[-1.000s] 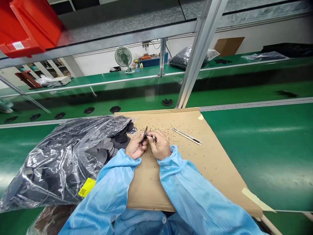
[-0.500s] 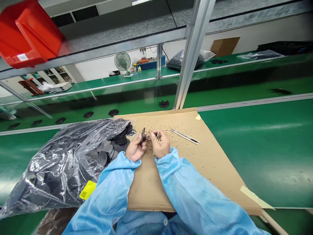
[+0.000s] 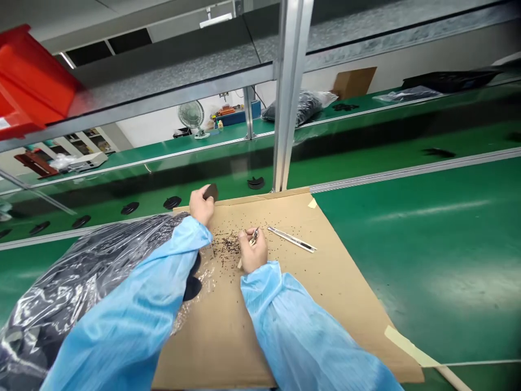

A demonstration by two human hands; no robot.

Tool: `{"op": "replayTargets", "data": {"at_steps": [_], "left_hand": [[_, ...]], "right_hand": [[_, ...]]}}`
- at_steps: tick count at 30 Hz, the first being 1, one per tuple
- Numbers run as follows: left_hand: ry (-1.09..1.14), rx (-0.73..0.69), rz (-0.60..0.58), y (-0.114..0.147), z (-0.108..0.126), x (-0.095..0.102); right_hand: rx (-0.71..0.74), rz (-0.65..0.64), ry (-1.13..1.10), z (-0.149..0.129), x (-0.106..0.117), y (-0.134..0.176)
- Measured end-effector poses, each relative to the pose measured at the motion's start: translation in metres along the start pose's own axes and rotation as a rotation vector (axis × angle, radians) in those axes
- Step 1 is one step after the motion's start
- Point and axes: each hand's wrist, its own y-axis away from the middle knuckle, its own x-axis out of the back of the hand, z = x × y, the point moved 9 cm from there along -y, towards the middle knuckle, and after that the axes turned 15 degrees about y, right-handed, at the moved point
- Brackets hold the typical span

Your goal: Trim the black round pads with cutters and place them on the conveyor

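My left hand point(image 3: 201, 206) reaches over the far left edge of the cardboard sheet point(image 3: 277, 315), its fingers closed on a thin dark rounded piece point(image 3: 210, 193). My right hand point(image 3: 254, 252) is above the middle of the cardboard, curled around a small metal tool point(image 3: 254, 235) whose exact kind I cannot make out. Between the hands, many tiny black crumbs point(image 3: 227, 247) lie scattered. Right of my right hand rests a slim white cutter knife point(image 3: 292, 239). A clear plastic bag point(image 3: 101, 260) full of black rounded pieces lies at left, partly hidden by my left sleeve.
Black curved pieces point(image 3: 172, 202) sit in a spaced row on the green surface behind the cardboard. An upright metal post point(image 3: 290, 98) rises at the cardboard's far edge. A red bin point(image 3: 32, 81) is on the shelf at upper left. A fan point(image 3: 191, 115) stands farther back.
My left hand has moved away from my right hand, forward and left, carrying the dark piece to the far edge. My right hand still holds the metal tool. The view has shifted slightly.
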Motion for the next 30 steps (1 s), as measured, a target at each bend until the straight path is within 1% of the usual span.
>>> {"op": "replayTargets", "data": {"at_steps": [1,2,4,6,9,11,13,15,16,19,21,22,24,26,28,30], "left_hand": [[-0.154,-0.067,-0.022,-0.016,0.003,-0.007],[-0.282,-0.086,-0.055,-0.030,0.001,-0.018],[-0.473,-0.051,-0.129,-0.051,-0.010,-0.045],[-0.565,0.008,-0.214,-0.061,-0.023,-0.080],[-0.564,0.041,-0.303,-0.066,-0.035,-0.139],[-0.533,0.101,-0.305,-0.068,-0.044,-0.170],[-0.513,0.189,-0.286,-0.068,-0.056,-0.191],[-0.519,0.237,-0.257,-0.069,-0.065,-0.203],[-0.520,0.227,-0.241,-0.070,-0.067,-0.206],[-0.445,0.116,-0.190,-0.070,-0.058,-0.206],[-0.309,0.075,-0.152,-0.066,-0.048,-0.196],[-0.221,0.085,-0.128,-0.063,-0.044,-0.187],[-0.012,0.161,-0.072,-0.053,-0.038,-0.163],[0.214,0.278,-0.035,-0.036,-0.035,-0.135],[0.432,0.394,-0.042,-0.012,-0.032,-0.106],[0.627,0.478,-0.078,0.018,-0.029,-0.076]], "right_hand": [[0.001,0.010,-0.007,0.001,0.001,0.000],[0.001,0.019,-0.015,0.001,0.001,-0.001],[-0.012,0.043,-0.035,0.004,0.002,0.000],[-0.041,0.066,-0.063,0.007,0.002,0.002],[-0.116,0.077,-0.104,0.013,0.002,0.006],[-0.169,0.060,-0.112,0.016,0.000,0.008],[-0.207,0.057,-0.102,0.018,0.000,0.009],[-0.223,0.070,-0.091,0.020,0.001,0.009],[-0.227,0.073,-0.088,0.021,0.002,0.009],[-0.233,0.057,-0.064,0.023,0.000,0.008],[-0.224,0.060,-0.025,0.021,-0.001,0.008],[-0.213,0.070,-0.002,0.020,0.000,0.008],[-0.180,0.099,0.038,0.015,0.000,0.007],[-0.141,0.134,0.058,0.012,0.001,0.005],[-0.100,0.179,0.056,0.011,0.003,0.003],[-0.069,0.224,0.037,0.012,0.006,0.000]]}}
